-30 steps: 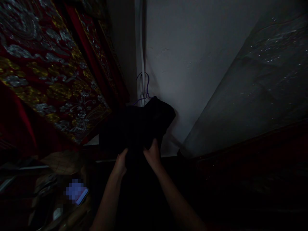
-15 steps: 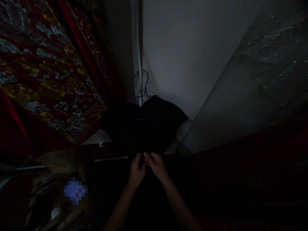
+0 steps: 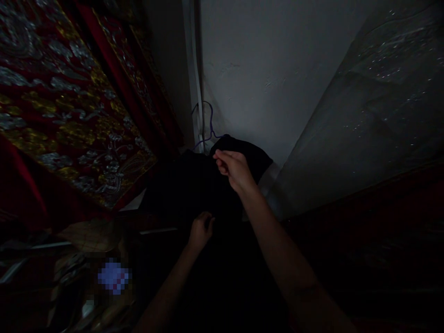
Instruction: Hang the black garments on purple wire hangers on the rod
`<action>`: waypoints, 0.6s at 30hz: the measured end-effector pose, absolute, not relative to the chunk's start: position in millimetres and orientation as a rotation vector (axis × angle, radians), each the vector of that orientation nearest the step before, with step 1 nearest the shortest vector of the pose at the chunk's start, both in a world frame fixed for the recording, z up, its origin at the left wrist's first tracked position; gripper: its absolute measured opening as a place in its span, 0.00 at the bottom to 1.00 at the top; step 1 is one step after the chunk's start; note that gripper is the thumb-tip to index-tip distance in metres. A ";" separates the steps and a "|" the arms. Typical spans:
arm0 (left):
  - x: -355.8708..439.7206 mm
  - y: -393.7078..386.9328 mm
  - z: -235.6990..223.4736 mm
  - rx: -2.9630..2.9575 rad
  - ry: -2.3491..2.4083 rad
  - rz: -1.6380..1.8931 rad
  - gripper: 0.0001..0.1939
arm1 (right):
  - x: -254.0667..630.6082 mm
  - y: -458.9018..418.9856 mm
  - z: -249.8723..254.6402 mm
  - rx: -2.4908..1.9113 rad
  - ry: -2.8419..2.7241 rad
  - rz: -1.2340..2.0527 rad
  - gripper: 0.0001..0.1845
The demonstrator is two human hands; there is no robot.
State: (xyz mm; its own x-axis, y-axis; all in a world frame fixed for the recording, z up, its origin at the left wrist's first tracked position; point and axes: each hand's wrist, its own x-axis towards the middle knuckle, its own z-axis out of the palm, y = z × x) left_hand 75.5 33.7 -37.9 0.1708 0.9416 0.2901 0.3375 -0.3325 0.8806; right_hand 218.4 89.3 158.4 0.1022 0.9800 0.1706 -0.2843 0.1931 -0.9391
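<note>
A black garment (image 3: pixel 173 185), too dark to tell its exact kind, hangs on a purple hanger (image 3: pixel 211 121) against the wall. My right hand (image 3: pixel 234 169) is at the neckline, thumb and fingers pinched together at the cloth's edge. Lower down, in front of the garment, is my left hand (image 3: pixel 201 229), its fingers curled and apparently gripping the dark fabric. What lies between the fingertips of either hand is hard to see in the gloom.
Red cloth embroidered in gold and silver (image 3: pixel 79 115) hangs at the left. A glittery, translucent sheet (image 3: pixel 374 111) covers the right side. A pale pipe or strip (image 3: pixel 197 55) runs up the wall (image 3: pixel 277 55). Cluttered items and a pixelated bluish patch (image 3: pixel 113 276) lie lower left.
My right hand has moved up from beside the left hand to the garment's neckline. My left hand stays low, slightly higher than before. The hanger has tilted a little.
</note>
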 end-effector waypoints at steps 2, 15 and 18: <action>67.1 46.5 -10.1 1.806 1.200 1.158 0.01 | 213.1 85.3 162.3 -0.870 -1.083 1.105 0.21; 54.2 72.2 166.1 2.313 1.133 1.627 0.07 | 205.0 80.9 113.6 -1.055 -1.445 0.617 0.15; 22.8 77.6 158.5 1.832 1.251 2.054 0.07 | 201.0 79.9 71.4 -1.159 -1.449 0.723 0.16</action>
